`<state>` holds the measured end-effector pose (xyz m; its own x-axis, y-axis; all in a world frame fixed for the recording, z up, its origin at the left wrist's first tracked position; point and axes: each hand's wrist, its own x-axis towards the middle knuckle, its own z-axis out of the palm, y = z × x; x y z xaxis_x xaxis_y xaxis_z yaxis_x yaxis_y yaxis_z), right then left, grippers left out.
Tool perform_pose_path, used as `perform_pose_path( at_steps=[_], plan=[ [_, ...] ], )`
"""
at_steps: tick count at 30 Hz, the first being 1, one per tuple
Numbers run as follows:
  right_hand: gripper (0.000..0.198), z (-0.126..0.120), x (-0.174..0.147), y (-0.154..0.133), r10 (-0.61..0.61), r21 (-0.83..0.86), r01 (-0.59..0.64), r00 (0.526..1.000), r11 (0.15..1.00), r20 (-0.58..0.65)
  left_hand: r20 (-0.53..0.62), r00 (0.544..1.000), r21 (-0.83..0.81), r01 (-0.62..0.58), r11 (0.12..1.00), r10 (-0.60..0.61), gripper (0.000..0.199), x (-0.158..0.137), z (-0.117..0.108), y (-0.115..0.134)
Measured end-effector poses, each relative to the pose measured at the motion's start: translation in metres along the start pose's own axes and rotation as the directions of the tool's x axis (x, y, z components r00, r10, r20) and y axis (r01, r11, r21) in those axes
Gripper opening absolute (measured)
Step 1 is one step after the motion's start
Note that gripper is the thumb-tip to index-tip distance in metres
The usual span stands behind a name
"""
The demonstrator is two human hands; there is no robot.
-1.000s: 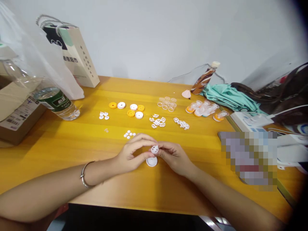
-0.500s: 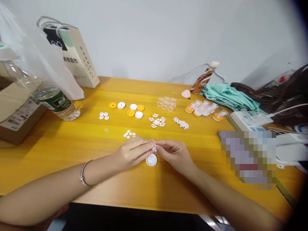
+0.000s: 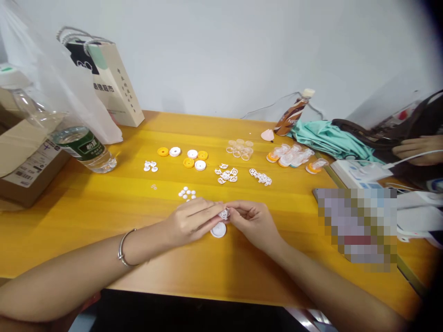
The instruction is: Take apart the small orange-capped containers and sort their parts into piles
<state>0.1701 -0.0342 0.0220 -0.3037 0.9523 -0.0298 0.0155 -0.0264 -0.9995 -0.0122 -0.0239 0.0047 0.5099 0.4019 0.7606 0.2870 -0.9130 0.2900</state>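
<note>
Left hand (image 3: 188, 220) and right hand (image 3: 252, 220) pinching a small white lattice piece (image 3: 224, 214) at fingertips.
Piece is held over the tabletop (image 3: 93, 207), partly covered by fingers; white round lid (image 3: 218, 230) lies just on its near side. Beyond: white caps (image 3: 185, 196), loose lattice pile (image 3: 226, 175), yellow and white lids (image 3: 200, 165), clear cups (image 3: 238, 152). Another person's hand (image 3: 418, 150) at far right, by white cable (image 3: 417, 158).
</note>
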Motion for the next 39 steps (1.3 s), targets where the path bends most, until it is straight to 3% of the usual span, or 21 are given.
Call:
perform_pose_path(
  at_steps=[5, 9, 13, 18, 22, 24, 27, 30, 33, 39],
  plan=[
    [0.023, -0.002, 0.003, -0.002, 0.050, 0.061, -0.051, 0.999, 0.997, 0.011, -0.022, 0.990, -0.107, 0.136, 0.985, -0.139, 0.038, 0.003, -0.002, 0.000],
    [0.022, -0.003, 0.003, -0.004, 0.015, 0.095, -0.016, 1.000, 0.995, 0.011, -0.018, 0.927, -0.267, 0.355, 0.896, -0.373, 0.026, 0.004, -0.002, -0.004],
    [0.026, -0.003, 0.000, -0.002, -0.195, -0.066, 0.195, 0.981, 0.979, 0.001, -0.008, 0.874, -0.378, 0.447, 0.811, -0.486, 0.023, 0.004, -0.001, -0.005],
    [0.028, -0.006, 0.000, 0.004, -0.488, -0.317, 0.485, 0.869, 0.815, 0.075, 0.033, 0.844, -0.481, 0.482, 0.732, -0.535, 0.022, 0.004, 0.001, -0.003],
    [0.013, -0.009, 0.002, 0.002, -0.551, -0.411, 0.585, 0.807, 0.699, 0.212, 0.043, 0.821, -0.529, 0.502, 0.685, -0.569, 0.020, 0.003, 0.002, -0.002],
    [0.008, -0.009, 0.002, 0.001, -0.542, -0.429, 0.579, 0.812, 0.694, 0.218, 0.054, 0.819, -0.512, 0.514, 0.688, -0.572, 0.019, 0.003, 0.002, -0.001],
    [0.001, -0.008, 0.000, 0.000, -0.492, -0.472, 0.506, 0.855, 0.722, 0.165, 0.064, 0.813, -0.490, 0.531, 0.691, -0.579, 0.019, 0.003, 0.002, 0.000],
    [0.005, -0.008, -0.002, 0.000, -0.461, -0.513, 0.421, 0.886, 0.748, 0.056, 0.030, 0.756, -0.524, 0.569, 0.634, -0.654, 0.020, 0.005, 0.001, -0.003],
    [0.007, -0.014, 0.003, 0.000, -0.486, -0.554, 0.390, 0.873, 0.735, -0.030, -0.009, 0.699, -0.554, 0.592, 0.586, -0.715, 0.020, 0.008, -0.001, -0.008],
    [0.013, -0.040, 0.034, 0.014, -0.478, -0.667, 0.310, 0.874, 0.678, -0.080, 0.012, 0.721, -0.544, 0.587, 0.600, -0.693, 0.022, 0.006, 0.001, -0.006]
  ],
)
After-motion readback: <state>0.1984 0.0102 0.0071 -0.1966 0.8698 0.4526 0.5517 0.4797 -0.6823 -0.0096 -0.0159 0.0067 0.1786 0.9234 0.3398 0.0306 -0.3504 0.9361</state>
